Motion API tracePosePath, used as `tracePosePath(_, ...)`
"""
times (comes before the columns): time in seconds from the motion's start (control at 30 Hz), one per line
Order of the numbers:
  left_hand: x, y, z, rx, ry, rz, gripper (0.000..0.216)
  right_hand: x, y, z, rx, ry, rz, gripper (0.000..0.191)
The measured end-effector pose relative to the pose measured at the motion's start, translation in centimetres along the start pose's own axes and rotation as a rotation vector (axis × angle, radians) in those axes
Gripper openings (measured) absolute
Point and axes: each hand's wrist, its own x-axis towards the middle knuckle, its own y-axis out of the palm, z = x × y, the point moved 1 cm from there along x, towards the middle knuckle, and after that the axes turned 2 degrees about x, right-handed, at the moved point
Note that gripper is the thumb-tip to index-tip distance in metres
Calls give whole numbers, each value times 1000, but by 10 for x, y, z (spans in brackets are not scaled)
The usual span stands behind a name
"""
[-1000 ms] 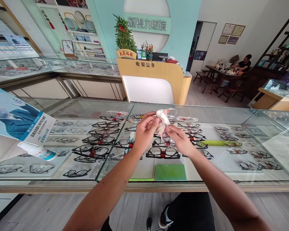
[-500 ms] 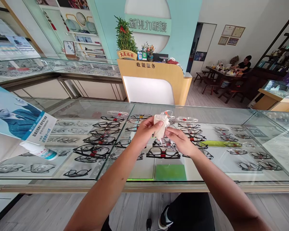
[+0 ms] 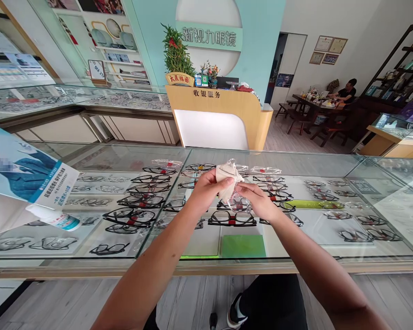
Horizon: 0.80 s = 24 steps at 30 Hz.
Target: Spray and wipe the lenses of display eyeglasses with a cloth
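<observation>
My left hand (image 3: 203, 191) pinches a cream cleaning cloth (image 3: 226, 179) between thumb and fingers. My right hand (image 3: 258, 200) is closed on a pair of clear-framed glasses (image 3: 240, 200), one lens showing just below the cloth. Both hands meet above the glass top of a display counter (image 3: 296, 161), with the cloth pressed against the glasses. Under the glass lie rows of dark and clear spectacle frames (image 3: 137, 201).
A blue and white advertising stand (image 3: 24, 176) and a small white bottle (image 3: 53, 217) sit on the counter at the left. A green mat (image 3: 242, 246) lies inside the case. Beyond are a wooden cashier desk (image 3: 223, 117) and a person seated at a far table (image 3: 346, 91).
The cloth has shifted slightly lower and left over the glasses, and both hands have drawn a little closer together. Nothing else has moved.
</observation>
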Motion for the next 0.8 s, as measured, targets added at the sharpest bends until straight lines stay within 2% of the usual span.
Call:
tracePosePath(0.2,-6,12,3,32,83,-104,61,-3,5,3,-42,48,0,49)
tracePosePath(0.43,-10,18,5,35,133,-203,65,-4,13,7,-26,-32,57,50)
tracePosePath(0.63,-8,19,3,23,162,-177,65,-3,12,3,-53,4,7,46)
tracePosePath(0.8,2,6,10,29,180,-158,61,-2,5,11,-3,14,6,44)
